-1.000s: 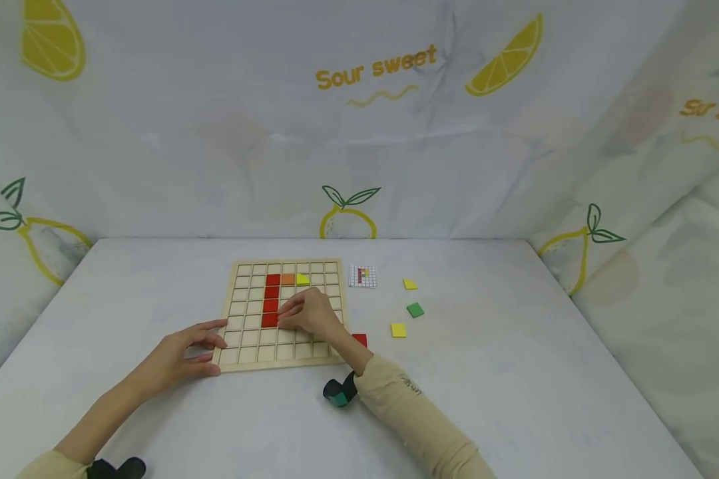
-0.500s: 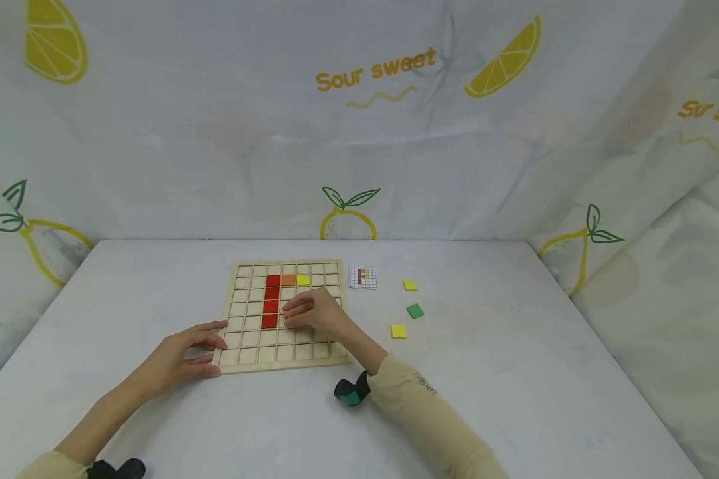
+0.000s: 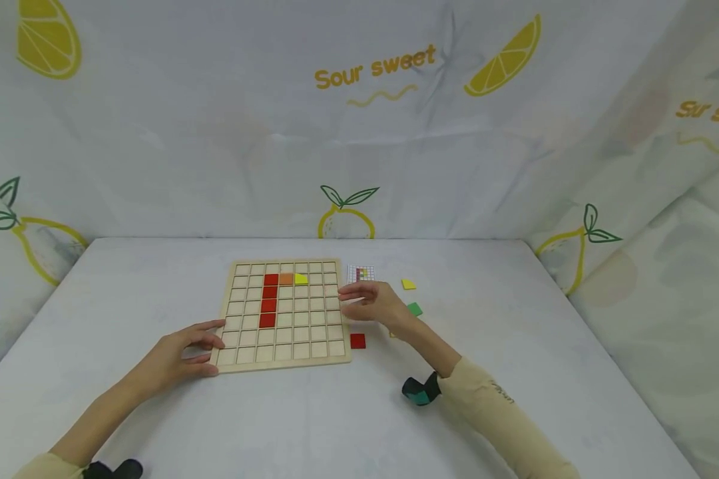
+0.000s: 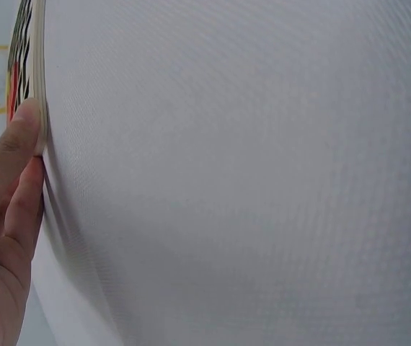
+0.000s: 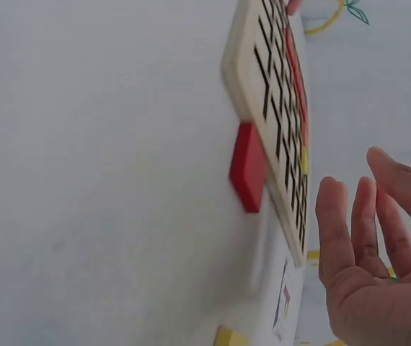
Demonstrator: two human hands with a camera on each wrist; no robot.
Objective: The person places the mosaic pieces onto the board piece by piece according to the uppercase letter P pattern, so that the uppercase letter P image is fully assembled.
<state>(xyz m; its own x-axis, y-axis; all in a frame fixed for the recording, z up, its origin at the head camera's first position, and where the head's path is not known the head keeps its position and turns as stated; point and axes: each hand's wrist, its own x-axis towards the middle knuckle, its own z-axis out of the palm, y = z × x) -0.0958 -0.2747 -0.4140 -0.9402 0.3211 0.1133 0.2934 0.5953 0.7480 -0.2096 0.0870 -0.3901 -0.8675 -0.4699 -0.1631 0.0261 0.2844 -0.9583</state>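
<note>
A wooden grid board (image 3: pixel 302 334) lies on the table. In its cells sit a column of several red square tiles (image 3: pixel 268 305), an orange tile (image 3: pixel 285 279) and a yellow tile (image 3: pixel 300 279) with one curved side. My left hand (image 3: pixel 180 354) rests at the board's left edge, thumb and fingertips touching the rim (image 4: pixel 41 79). Over the right edge of the board hovers my right hand (image 3: pixel 373 307), its fingers (image 5: pixel 333 223) apart and holding nothing. Just below it, a loose red square tile (image 3: pixel 357 341) lies against the board's right side.
Right of the board lie a small printed pattern card (image 3: pixel 361 273), partly covered by the hand, a yellow curved tile (image 3: pixel 408 284) and a green tile (image 3: pixel 415 309). A yellow square tile (image 3: pixel 392 334) is mostly hidden behind the right wrist. A lemon-printed white cloth (image 3: pixel 245 133) hangs behind.
My right hand has moved right, from beside the red column to the board's right edge. The loose red tile, hidden by the forearm half a second ago, shows again. My left hand stays put.
</note>
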